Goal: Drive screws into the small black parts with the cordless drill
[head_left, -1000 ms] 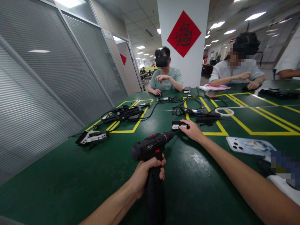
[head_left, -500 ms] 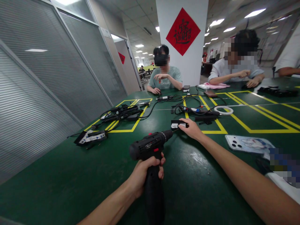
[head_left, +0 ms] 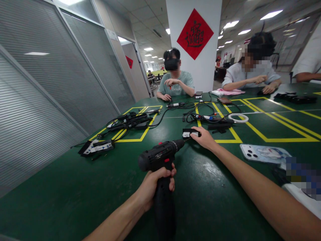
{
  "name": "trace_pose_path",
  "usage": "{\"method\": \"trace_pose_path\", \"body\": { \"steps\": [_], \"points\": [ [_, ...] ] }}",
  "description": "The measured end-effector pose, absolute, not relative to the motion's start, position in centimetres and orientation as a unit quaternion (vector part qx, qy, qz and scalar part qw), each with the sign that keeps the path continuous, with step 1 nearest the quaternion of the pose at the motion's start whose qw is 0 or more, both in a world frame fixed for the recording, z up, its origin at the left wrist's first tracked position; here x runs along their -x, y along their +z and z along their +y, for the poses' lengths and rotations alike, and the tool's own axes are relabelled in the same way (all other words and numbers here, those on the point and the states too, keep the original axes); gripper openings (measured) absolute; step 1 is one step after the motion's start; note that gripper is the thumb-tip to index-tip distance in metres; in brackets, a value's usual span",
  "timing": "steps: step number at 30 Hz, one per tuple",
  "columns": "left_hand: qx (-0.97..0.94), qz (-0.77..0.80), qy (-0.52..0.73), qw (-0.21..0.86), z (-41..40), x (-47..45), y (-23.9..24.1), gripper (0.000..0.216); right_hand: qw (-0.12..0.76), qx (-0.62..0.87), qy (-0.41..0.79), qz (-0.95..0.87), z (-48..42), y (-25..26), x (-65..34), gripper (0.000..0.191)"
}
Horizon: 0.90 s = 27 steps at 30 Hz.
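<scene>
My left hand (head_left: 160,180) is wrapped round the grip of a black cordless drill (head_left: 160,154) with small red buttons. The drill points away and to the right, and its thin bit ends close to a small black-and-white block (head_left: 187,134). Whether the bit touches the block I cannot tell. My right hand (head_left: 202,136) grips that block at its right end, with the thumb on the near side and fingers over the top. The block rests low at the green table (head_left: 120,194); its far side is hidden.
Bundled black cables (head_left: 130,119) and a black-and-white device (head_left: 96,147) lie on the left. Beyond my right hand are pen-like tools (head_left: 208,117) and a white ring (head_left: 238,118). A phone (head_left: 264,153) lies on the right. Two people sit across the table.
The view has shifted very slightly. Both hands, the drill and the block stay in practically the same places.
</scene>
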<state>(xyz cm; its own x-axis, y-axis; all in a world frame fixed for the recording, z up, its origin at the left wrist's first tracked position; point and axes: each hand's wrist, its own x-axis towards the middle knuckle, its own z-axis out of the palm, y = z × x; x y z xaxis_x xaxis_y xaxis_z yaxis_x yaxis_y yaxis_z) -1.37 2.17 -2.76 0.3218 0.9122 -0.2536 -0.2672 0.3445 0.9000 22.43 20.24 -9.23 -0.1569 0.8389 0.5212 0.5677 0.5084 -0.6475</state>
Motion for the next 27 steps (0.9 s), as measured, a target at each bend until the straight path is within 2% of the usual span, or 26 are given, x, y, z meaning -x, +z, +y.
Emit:
{"method": "trace_pose_path", "body": {
  "steps": [15,21,27],
  "points": [
    [-0.444,0.432,0.390,0.681,1.6,1.9,-0.6,0.025,0.444,0.467,0.145,-0.751,20.2,-9.2,-22.3,0.042],
    [-0.558,0.448,0.350,0.605,1.6,3.6,0.9,0.031,0.440,0.468,0.151,-0.751,20.1,-9.2,-22.3,0.043],
    [-0.648,0.484,0.303,0.503,0.5,4.1,3.6,0.030,0.442,0.470,0.166,-0.746,20.1,-9.1,-22.1,0.043]
  ]
}}
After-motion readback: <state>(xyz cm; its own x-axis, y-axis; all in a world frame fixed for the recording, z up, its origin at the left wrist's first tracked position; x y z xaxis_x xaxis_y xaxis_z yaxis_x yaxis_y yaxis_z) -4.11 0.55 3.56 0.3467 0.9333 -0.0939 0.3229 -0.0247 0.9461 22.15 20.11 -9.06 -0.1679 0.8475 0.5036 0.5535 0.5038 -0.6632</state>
